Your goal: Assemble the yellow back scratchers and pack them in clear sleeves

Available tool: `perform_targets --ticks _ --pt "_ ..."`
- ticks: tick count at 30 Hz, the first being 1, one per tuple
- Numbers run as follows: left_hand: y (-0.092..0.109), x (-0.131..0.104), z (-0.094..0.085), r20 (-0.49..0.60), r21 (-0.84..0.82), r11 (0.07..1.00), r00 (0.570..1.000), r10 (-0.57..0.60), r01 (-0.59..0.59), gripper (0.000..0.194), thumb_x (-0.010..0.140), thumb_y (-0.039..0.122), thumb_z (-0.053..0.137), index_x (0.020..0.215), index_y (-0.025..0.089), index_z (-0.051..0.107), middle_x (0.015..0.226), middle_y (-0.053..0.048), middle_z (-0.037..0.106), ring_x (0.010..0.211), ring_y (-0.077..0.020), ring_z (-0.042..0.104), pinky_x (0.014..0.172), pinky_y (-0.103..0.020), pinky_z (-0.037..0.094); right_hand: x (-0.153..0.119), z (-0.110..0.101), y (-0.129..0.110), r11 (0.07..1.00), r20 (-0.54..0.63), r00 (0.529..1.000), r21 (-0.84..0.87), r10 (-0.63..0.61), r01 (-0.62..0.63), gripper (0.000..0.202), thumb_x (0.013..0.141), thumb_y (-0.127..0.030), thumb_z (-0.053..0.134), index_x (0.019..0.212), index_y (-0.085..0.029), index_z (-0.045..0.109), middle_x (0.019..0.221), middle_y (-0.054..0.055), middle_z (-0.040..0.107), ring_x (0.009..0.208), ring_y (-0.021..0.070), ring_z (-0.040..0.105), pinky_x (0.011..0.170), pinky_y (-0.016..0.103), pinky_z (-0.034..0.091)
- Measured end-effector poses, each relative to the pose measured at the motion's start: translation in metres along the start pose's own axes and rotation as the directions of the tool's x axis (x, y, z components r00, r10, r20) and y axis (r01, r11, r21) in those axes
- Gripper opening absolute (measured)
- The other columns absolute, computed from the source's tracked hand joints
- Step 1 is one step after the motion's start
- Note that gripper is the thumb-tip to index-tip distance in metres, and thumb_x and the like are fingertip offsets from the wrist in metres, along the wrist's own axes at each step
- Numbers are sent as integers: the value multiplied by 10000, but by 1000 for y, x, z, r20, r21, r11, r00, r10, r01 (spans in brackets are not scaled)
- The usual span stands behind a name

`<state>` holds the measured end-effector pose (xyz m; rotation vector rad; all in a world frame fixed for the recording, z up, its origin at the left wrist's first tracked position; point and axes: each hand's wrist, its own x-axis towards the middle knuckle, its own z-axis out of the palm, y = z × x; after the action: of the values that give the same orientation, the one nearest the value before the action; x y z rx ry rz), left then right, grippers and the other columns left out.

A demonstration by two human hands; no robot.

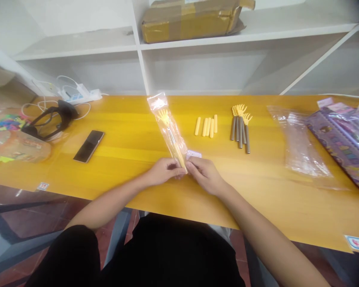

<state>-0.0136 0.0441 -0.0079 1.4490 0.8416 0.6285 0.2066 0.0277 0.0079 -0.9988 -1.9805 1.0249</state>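
Note:
A yellow back scratcher (172, 137) with a hand-shaped head lies inside a long clear plastic bag (159, 102), tilted over the table. My left hand (166, 171) is closed on the handle end through the bag. At that same end my right hand (206, 173) pinches the bag's edge. A small pale purple card (194, 154) shows just behind my right fingers; whether they touch it I cannot tell. To the right of the bag lie several loose yellow handles (208, 127). Farther right are several back scratcher heads on grey metal rods (241, 127).
Clear plastic bags (300, 143) lie at the right beside a purple patterned pouch (338, 139). On the left are a phone (89, 146), a black strapped headset (52, 119), an orange tub (30, 146) and a power strip (86, 97). A taped carton (191, 22) sits on the shelf.

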Motion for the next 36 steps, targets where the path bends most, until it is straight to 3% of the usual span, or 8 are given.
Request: perform_targets --ticks 9,16,25,29,32,34,36 --pt "3 -1 -2 38 -11 993 993 116 -116 433 912 541 771 780 151 636 815 -26 664 800 -152 622 785 -296 509 -1 2 -1 950 75 991 284 111 -128 515 1078 -644 468 799 -220 558 654 -16 527 594 137 488 587 282 415" --pt "10 -5 -4 167 -210 977 984 67 -31 442 907 577 774 911 142 702 923 -85 751 816 -168 698 799 -323 577 1 3 -5 848 193 974 490 118 -200 543 1023 -699 539 785 -212 573 708 -5 565 539 108 460 504 258 415" --pt "16 -9 -6 217 -230 973 974 61 -10 435 937 568 747 950 134 741 1004 -134 793 844 -184 732 816 -333 595 -1 4 -9 812 226 967 539 117 -224 525 1018 -700 551 829 -213 600 699 1 557 564 120 454 499 259 404" --pt "18 -8 -11 195 -75 995 977 84 -71 446 969 575 697 954 135 764 955 -118 787 873 -203 727 854 -346 578 -2 3 -5 876 196 975 445 106 -184 526 1066 -661 486 813 -208 570 713 -5 541 582 114 459 560 262 421" --pt "18 -2 -21 50 57 982 983 176 -178 413 977 557 688 979 153 775 975 -92 774 932 -210 710 891 -330 551 -2 1 0 935 181 982 335 56 -116 502 1101 -591 460 804 -201 565 728 -4 546 636 120 497 639 264 436" --pt "15 6 -29 -168 7 981 967 190 -192 412 950 575 712 1048 177 754 988 -66 755 905 -191 693 831 -296 546 -2 0 0 961 224 974 262 33 -93 488 1112 -560 452 821 -195 596 763 11 585 693 133 540 689 269 450" --pt "12 14 -37 -379 -127 971 915 141 -202 411 908 575 758 1066 197 724 956 -36 726 825 -156 665 740 -256 534 -2 0 -3 970 315 949 222 20 -95 465 1116 -534 452 882 -191 661 824 30 644 755 150 592 738 279 474"
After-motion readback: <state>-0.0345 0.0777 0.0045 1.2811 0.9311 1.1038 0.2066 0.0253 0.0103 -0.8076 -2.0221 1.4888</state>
